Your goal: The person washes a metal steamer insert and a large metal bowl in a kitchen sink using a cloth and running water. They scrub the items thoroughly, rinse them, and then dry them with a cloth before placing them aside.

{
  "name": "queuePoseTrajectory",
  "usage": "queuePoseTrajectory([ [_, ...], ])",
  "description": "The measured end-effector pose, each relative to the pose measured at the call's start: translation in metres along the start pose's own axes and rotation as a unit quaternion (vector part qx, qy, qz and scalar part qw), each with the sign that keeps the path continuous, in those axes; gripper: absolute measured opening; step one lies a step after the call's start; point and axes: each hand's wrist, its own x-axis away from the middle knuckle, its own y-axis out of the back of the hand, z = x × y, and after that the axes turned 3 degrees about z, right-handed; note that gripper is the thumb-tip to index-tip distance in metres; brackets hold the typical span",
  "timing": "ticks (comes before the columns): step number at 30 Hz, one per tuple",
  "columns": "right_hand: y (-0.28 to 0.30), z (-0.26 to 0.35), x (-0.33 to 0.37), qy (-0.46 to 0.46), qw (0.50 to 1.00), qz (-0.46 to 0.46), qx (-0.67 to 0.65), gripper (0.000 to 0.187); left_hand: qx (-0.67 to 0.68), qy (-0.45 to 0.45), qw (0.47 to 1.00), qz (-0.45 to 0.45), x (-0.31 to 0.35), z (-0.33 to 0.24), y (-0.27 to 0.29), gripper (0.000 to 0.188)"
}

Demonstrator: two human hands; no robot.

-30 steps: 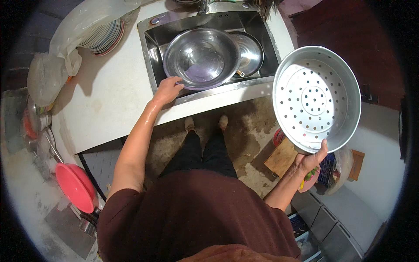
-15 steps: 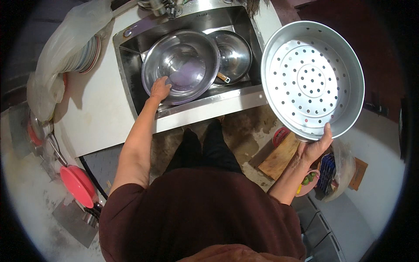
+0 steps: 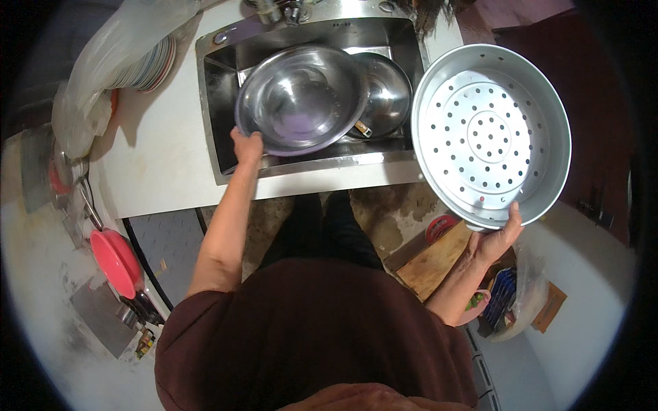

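Observation:
My left hand (image 3: 247, 144) is closed on the near-left rim of a wide stainless steel basin (image 3: 301, 103), thumb over the edge. The basin sits tilted in the metal sink (image 3: 221, 137) and overlaps a dark pan (image 3: 389, 96) to its right; a short wooden handle piece (image 3: 362, 128) shows between them. To the right, outside the sink, my right hand (image 3: 495, 236) holds up a large round steamer tray (image 3: 490, 137) with a perforated bottom. Its thumb lies inside the near wall; the other fingers are hidden under the tray.
A faucet (image 3: 295, 12) stands behind the sink. On the left counter (image 3: 157, 164), stacked plates (image 3: 154, 65) sit under a plastic bag (image 3: 103, 61). A pink basin (image 3: 116, 264) is at the lower left. A wooden board (image 3: 435, 264) and a plastic-wrapped bundle (image 3: 524, 294) lie below right.
My left hand has gone from inside the steel basin to its near-left rim and gripped it. The basin's near-left side is raised. The steamer tray stays in my right hand.

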Motion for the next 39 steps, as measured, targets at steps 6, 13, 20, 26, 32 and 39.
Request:
queuePoseTrajectory([
  [6, -0.037, 0.008, 0.013, 0.014, 0.999, 0.052, -0.008, 0.047, 0.294, 0.148, 0.941, 0.084, 0.100, -0.053, -0.060, 0.066],
  [13, -0.091, 0.015, 0.024, 0.060, 0.992, 0.106, 0.045, 0.062, 0.273, 0.072, 0.947, 0.152, 0.126, -0.069, -0.092, 0.067],
  [20, -0.114, -0.010, 0.025, 0.058, 0.989, 0.102, 0.086, 0.059, 0.215, 0.068, 0.949, 0.219, 0.115, -0.057, -0.074, 0.068],
  [26, -0.112, -0.036, 0.022, 0.032, 0.990, 0.073, 0.115, 0.051, 0.320, 0.141, 0.906, 0.239, 0.073, -0.028, -0.063, 0.031],
  [32, -0.109, -0.054, 0.022, -0.016, 0.992, 0.091, 0.084, 0.048, -0.212, -0.411, 0.887, -0.018, -0.073, 0.034, -0.082, 0.033],
  [39, -0.108, -0.068, 0.029, -0.149, 0.984, 0.094, 0.019, 0.056, -0.240, -0.266, 0.917, 0.174, -0.099, 0.035, -0.111, 0.048],
])
